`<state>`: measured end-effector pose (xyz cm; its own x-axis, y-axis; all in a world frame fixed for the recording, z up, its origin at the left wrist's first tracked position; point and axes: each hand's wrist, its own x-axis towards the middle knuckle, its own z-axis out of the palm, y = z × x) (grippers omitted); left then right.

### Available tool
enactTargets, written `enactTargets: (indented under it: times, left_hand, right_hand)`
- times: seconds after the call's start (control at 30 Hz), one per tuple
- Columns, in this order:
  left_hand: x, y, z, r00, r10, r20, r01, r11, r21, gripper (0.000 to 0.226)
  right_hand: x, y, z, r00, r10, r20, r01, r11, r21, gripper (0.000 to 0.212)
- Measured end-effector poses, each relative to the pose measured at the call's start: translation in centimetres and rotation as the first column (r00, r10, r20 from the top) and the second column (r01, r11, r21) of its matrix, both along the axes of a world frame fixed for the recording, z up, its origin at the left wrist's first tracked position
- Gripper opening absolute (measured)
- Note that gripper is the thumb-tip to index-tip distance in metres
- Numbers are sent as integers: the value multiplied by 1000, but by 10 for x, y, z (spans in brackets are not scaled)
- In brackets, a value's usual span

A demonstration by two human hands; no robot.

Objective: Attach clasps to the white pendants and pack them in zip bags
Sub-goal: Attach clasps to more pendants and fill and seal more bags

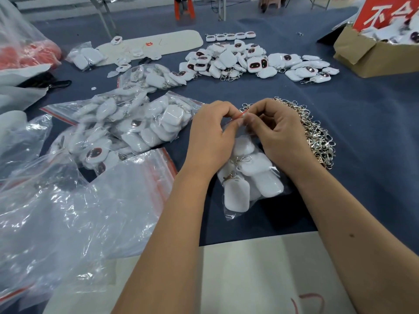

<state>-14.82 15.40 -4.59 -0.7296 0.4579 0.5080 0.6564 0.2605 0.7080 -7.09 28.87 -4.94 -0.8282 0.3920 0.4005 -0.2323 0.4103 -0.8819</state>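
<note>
A small clear zip bag [249, 184] holding several white pendants with clasps lies on the blue cloth in front of me. My left hand [210, 137] and my right hand [276, 134] both pinch its red zip strip at the top, fingertips meeting near the middle. A heap of loose metal clasps [317, 132] lies just right of my right hand. Loose white pendants [249, 62], some showing dark faces, are piled further back.
Filled zip bags of pendants [136, 123] lie to the left, with a stack of empty zip bags [90, 200] in front of them. A cardboard box [371, 53] stands at the back right. A white sheet [260, 268] covers the near table edge.
</note>
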Motion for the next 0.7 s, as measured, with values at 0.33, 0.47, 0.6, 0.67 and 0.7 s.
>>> enactTargets:
  times: [0.33, 0.47, 0.6, 0.67, 0.7]
  left_hand:
    - [-1, -3, 0, 993, 44, 111, -40, 998, -41, 5]
    - [-2, -7, 1, 992, 11, 125, -5, 999, -50, 6]
    - [-1, -6, 3, 997, 32, 66, -28, 998, -64, 6]
    - [-1, -6, 3, 998, 35, 59, -31, 997, -66, 5]
    - [-2, -7, 3, 997, 39, 65, -35, 997, -62, 5]
  right_hand:
    - [-2, 1, -1, 998, -69, 6, 68, 996, 52, 8]
    - [-2, 0, -2, 996, -90, 24, 88, 993, 73, 10]
    - [-2, 0, 0, 999, -36, 13, 36, 999, 14, 8]
    - [-2, 0, -1, 1000, -22, 10, 22, 1000, 18, 6]
    - [-2, 0, -1, 1000, -23, 7, 22, 1000, 16, 6]
